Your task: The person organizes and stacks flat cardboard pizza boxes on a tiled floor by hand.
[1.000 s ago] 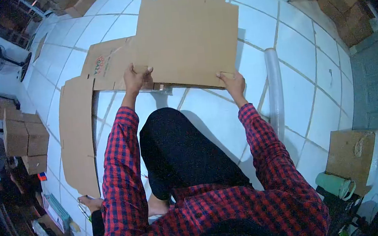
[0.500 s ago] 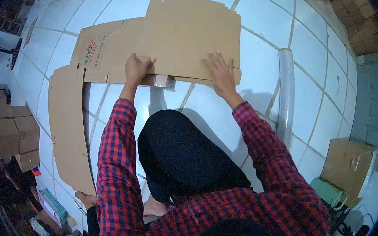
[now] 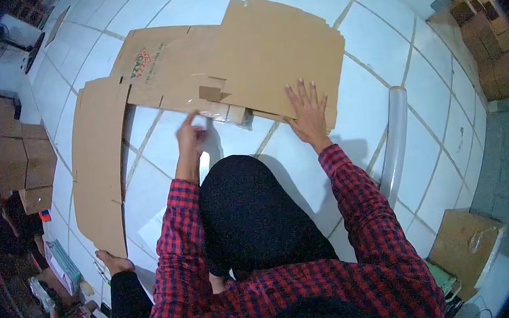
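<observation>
A flat cardboard sheet (image 3: 284,52) lies on the floor on top of a printed pizza box blank (image 3: 174,56). My right hand (image 3: 309,114) rests flat on the sheet near its right edge, fingers spread. Along the near edge, a small cut flap (image 3: 211,93) shows beside a clear plastic-wrapped packet (image 3: 235,115) that pokes out from under the cardboard. My left hand (image 3: 189,140) is just short of this edge, fingers curled and slightly blurred; what they hold, if anything, is hidden. Another cardboard blank (image 3: 98,162) extends toward me on the left.
A roll of clear wrap (image 3: 395,142) lies on the tiles at the right. Closed cartons (image 3: 25,159) are stacked at the left, and another carton (image 3: 465,246) stands at the lower right. A bare foot (image 3: 115,262) is beside the left blank.
My left hand has let go of the sheet's near edge and come back toward me, uncovering the small flap. My right hand stays pressed on the sheet. The view has shifted slightly.
</observation>
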